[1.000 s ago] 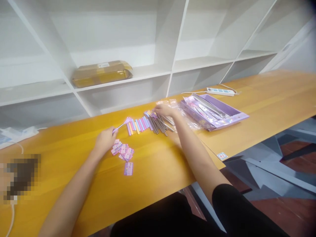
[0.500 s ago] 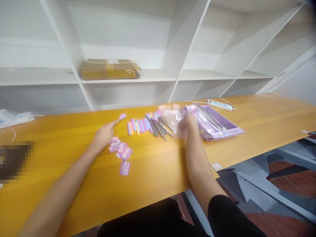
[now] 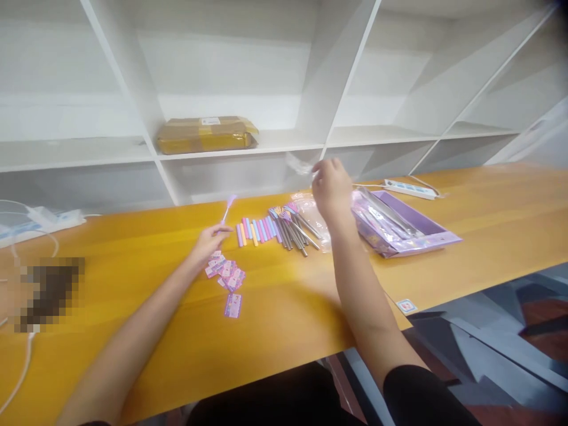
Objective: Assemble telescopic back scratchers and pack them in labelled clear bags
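Observation:
My left hand (image 3: 211, 242) is closed round a back scratcher (image 3: 228, 207) with a purple hand-shaped head pointing up and away. Below that hand lies a heap of small pink and purple cards (image 3: 228, 272), with a single card (image 3: 233, 306) nearer me. My right hand (image 3: 331, 186) is raised, pinching a thin clear plastic wrapper (image 3: 298, 164) that trails to the left. Several metal-shafted back scratchers (image 3: 295, 232) lie piled between the hands. Next to them is a row of pastel pink, blue and yellow sticks (image 3: 258, 229).
Flat clear wrappers (image 3: 312, 208) lie behind my right forearm. A purple open box (image 3: 437, 235) holds more wrapped back scratchers. White power strips (image 3: 410, 189) lie on the wooden table (image 3: 275, 331). A taped cardboard box (image 3: 206, 135) sits in the white shelving.
My right hand has lifted up from beside the purple box, bringing a clear wrapper with it. The back scratcher in my left hand now points more upright. The view has shifted slightly.

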A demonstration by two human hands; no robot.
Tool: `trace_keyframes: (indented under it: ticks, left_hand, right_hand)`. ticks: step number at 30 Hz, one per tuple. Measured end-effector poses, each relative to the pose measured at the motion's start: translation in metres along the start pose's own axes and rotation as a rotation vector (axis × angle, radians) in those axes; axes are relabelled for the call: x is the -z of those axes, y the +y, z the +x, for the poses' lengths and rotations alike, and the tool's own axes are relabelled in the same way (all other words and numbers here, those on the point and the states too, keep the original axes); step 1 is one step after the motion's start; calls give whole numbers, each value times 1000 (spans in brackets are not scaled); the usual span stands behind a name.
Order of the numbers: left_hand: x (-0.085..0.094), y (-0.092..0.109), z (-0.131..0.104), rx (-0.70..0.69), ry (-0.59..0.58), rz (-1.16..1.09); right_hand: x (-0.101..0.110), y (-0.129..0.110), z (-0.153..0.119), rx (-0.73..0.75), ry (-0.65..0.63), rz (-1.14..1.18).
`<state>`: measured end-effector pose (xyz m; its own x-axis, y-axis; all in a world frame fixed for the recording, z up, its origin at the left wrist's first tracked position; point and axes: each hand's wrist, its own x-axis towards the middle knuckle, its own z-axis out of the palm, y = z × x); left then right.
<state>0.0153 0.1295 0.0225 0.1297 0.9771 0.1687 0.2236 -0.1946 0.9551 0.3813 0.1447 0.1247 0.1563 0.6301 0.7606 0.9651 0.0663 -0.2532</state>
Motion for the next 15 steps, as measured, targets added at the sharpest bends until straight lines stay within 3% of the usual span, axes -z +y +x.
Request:
trace_keyframes:
  ticks: [4, 6, 7, 9, 12, 15]
  left_hand:
    - [-21, 19, -20, 107, -106, -242]
    - [-28, 24, -27, 146, -124, -441]
    - [-31, 26, -28, 151, -113, -487]
    - [-32, 25, -28, 163, -63, -573]
    - [-30, 21, -22, 161, 25, -651]
    - [-25, 19, -18, 152, 65, -680]
  right_hand:
    - [-5, -111, -51, 323, -352, -8]
    - [-12, -147, -77, 498, -524, 46]
    - [-17, -158, -87, 518, -560, 86]
    - [-27, -165, -98, 568, -584, 173]
    - [-41, -150, -95, 640, -584, 430]
    - [-52, -126, -82, 502, -487, 640]
